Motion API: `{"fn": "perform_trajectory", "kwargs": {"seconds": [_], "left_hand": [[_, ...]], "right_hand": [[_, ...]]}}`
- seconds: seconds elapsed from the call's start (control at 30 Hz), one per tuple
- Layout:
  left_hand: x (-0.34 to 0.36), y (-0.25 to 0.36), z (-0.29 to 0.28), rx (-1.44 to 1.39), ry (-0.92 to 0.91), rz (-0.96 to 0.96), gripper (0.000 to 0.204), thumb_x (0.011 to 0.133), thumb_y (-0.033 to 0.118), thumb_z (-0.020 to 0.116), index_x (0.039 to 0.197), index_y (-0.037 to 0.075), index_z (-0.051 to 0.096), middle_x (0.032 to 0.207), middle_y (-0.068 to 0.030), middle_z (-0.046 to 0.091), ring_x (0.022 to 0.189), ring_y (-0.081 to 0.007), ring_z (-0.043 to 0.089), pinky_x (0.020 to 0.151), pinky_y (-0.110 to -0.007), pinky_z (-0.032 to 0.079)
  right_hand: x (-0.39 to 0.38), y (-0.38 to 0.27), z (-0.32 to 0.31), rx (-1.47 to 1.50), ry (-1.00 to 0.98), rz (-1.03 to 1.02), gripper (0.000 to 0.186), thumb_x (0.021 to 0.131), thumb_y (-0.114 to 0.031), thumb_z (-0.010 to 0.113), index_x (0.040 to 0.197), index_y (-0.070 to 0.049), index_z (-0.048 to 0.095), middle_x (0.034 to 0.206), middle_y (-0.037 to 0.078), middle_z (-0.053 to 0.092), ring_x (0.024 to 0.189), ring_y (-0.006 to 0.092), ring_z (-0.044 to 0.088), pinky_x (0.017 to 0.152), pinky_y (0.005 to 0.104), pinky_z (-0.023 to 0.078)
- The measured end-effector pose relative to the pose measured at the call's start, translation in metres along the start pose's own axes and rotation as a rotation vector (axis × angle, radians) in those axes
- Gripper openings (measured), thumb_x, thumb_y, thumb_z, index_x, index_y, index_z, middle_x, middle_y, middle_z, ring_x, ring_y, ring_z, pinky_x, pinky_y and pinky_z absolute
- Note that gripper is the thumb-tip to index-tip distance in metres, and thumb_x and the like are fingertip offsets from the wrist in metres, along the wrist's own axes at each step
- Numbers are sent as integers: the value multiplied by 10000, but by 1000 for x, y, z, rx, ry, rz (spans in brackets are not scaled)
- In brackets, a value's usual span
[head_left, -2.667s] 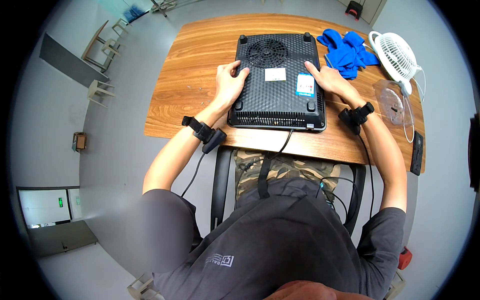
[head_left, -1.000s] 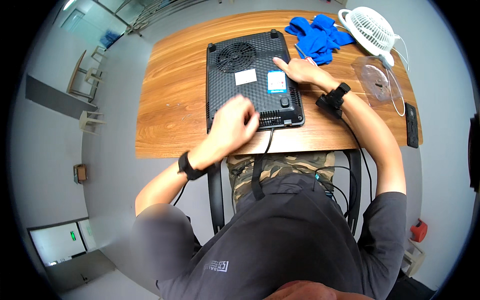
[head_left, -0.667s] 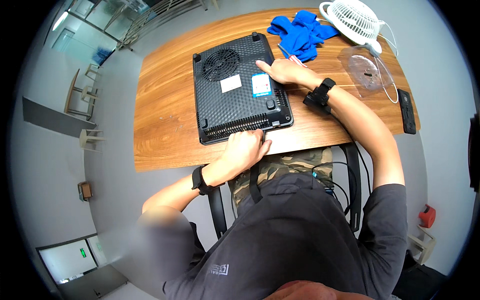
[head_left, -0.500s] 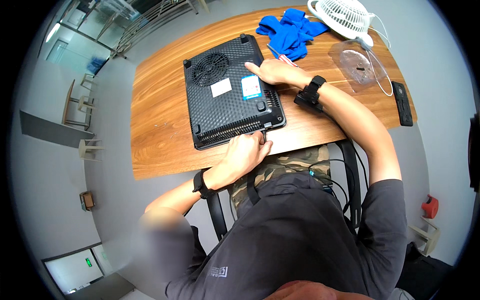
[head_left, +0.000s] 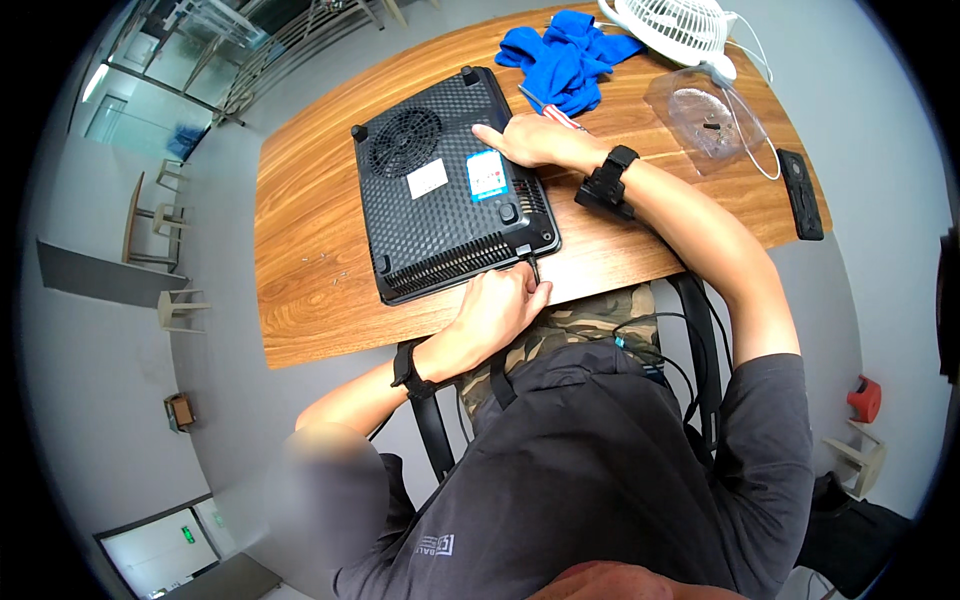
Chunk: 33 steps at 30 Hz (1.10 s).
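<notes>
A black induction cooker (head_left: 450, 215) lies upside down on the wooden table, its round fan grille, rubber feet and two stickers facing up. At its near right corner my left hand (head_left: 505, 300) is closed around the black power cord (head_left: 533, 268) where it leaves the housing. My right hand (head_left: 535, 140) grips the cooker's right edge, one digit stretched over the underside and the other fingers partly hidden. Just beyond that hand is a screwdriver (head_left: 560, 115) with a red and white handle, its shaft pointing toward a crumpled blue cloth (head_left: 565, 58).
A white fan (head_left: 675, 25) stands at the far right. Near it, a clear plastic tray (head_left: 690, 110) holds small dark and metallic pieces. A long black part (head_left: 800, 195) lies along the right edge. Small screws (head_left: 338, 278) are scattered left of the cooker on the tabletop (head_left: 300, 220).
The whole view has shifted slightly, moving the table's contents a little left in the picture. Both hands keep nearly the same places on the cooker and its cord.
</notes>
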<state>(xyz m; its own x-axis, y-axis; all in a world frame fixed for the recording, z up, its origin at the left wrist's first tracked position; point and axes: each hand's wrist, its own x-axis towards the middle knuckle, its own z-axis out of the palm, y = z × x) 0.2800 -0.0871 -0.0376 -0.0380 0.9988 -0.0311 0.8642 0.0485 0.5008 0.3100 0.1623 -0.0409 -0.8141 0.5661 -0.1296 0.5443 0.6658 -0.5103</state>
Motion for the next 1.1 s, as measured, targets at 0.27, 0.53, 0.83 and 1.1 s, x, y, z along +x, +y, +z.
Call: {"fn": "perform_trajectory", "kwargs": {"seconds": [0.27,0.53,0.83,1.1], "left_hand": [[-4,-4,2,-21,-9,-6,295,873,246,719,740,-5,641,570,-148,616,539,-309,659,547,-379,531],[-5,-5,2,-69,-6,-1,301,885,238,712,742,-13,626,567,-154,600,529,-303,649,544,-377,519],[-5,-5,0,-122,-1,-31,298,887,227,709,740,-14,614,554,-149,586,521,-306,642,538,-376,513],[-3,-7,1,-99,-9,-26,300,883,234,717,739,-8,612,558,-142,594,526,-302,646,538,-371,515]], "right_hand": [[-1,-1,-2,1,0,12,924,1015,-636,159,919,97,714,984,328,671,980,485,626,960,488,463],[-2,1,3,18,40,-23,912,1016,-637,196,870,108,703,938,328,672,935,476,632,936,499,463],[-13,-10,-11,22,15,45,861,1008,-626,307,1048,171,633,981,345,665,935,467,652,893,487,497],[-4,-11,7,-88,108,40,743,1023,-516,387,1208,202,430,947,325,676,911,461,670,821,474,536]]}}
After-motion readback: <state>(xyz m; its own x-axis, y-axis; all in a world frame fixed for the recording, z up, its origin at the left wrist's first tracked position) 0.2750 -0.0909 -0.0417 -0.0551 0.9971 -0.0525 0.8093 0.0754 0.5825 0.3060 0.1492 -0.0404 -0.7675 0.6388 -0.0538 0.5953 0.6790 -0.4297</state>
